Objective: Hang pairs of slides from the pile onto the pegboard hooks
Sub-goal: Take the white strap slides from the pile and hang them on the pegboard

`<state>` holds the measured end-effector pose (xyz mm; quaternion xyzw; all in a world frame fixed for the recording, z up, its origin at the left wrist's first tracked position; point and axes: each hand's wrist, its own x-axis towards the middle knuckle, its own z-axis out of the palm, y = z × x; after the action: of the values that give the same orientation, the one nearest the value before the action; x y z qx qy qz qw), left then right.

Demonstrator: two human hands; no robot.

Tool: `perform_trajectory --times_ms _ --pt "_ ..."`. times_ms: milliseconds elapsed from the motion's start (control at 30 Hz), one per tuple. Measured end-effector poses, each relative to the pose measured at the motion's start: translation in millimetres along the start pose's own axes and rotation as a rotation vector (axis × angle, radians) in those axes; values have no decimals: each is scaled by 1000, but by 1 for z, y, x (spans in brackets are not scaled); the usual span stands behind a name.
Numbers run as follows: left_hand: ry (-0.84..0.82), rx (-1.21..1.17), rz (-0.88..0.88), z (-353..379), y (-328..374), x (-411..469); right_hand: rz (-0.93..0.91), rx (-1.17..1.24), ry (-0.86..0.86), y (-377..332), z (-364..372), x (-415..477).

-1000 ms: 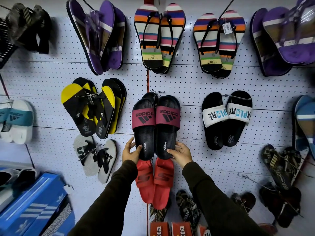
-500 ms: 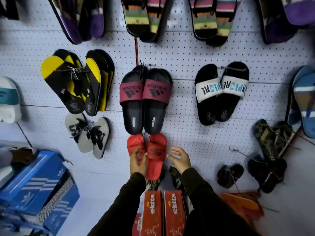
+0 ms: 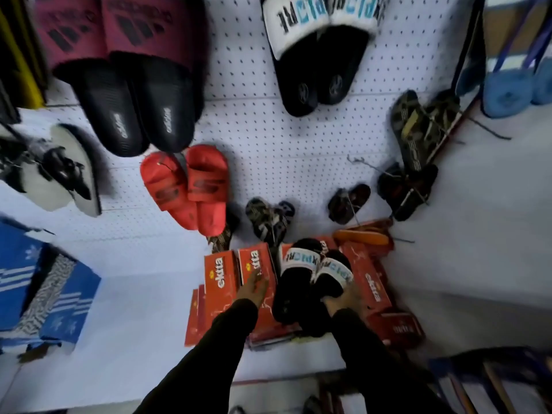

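Observation:
A pair of black slides with white lettered straps (image 3: 313, 276) lies on the red boxes (image 3: 221, 282) below the pegboard (image 3: 283, 144). My right hand (image 3: 346, 297) is closed on the pair's right side, mostly hidden beneath it. Just left of the pair, my left hand (image 3: 252, 286) is open with fingers stretched flat over a box lid. On the board hang red slides (image 3: 185, 186), black slides with maroon straps (image 3: 128, 85) and a matching black-and-white pair (image 3: 319, 49). A bare wire hook (image 3: 357, 162) sticks out to the right of the red slides.
Blue striped shoe boxes (image 3: 44, 288) are stacked at the left. Orange slides (image 3: 361, 237) lie behind the red boxes. Camouflage slides (image 3: 418, 127), dark sandals (image 3: 348, 201) and a patterned pair (image 3: 268, 222) hang low on the board. Grey flip-flops (image 3: 68, 171) hang at the left.
My view has tipped downward. Both hands have dropped from the red slides on the board to the boxes, and my right hand has taken hold of the black-and-white pair.

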<state>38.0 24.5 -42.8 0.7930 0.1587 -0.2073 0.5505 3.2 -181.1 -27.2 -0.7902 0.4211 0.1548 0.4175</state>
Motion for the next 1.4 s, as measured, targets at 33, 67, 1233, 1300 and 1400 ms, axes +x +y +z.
perform_trajectory --times_ms 33,67,1233,1300,1400 --pt "-44 -7 -44 12 -1 2 44 -41 -44 12 -2 5" --pt "-59 -35 -86 24 0 5 73 -74 -101 24 -2 10" --pt "-16 -595 272 6 129 -47 -414 951 -205 -66 -80 -25" --pt "5 -613 322 0 149 -51 -450 961 -200 -82 -92 -33" --pt "-18 -665 402 -11 176 -56 -516 989 -207 -106 -109 -42"
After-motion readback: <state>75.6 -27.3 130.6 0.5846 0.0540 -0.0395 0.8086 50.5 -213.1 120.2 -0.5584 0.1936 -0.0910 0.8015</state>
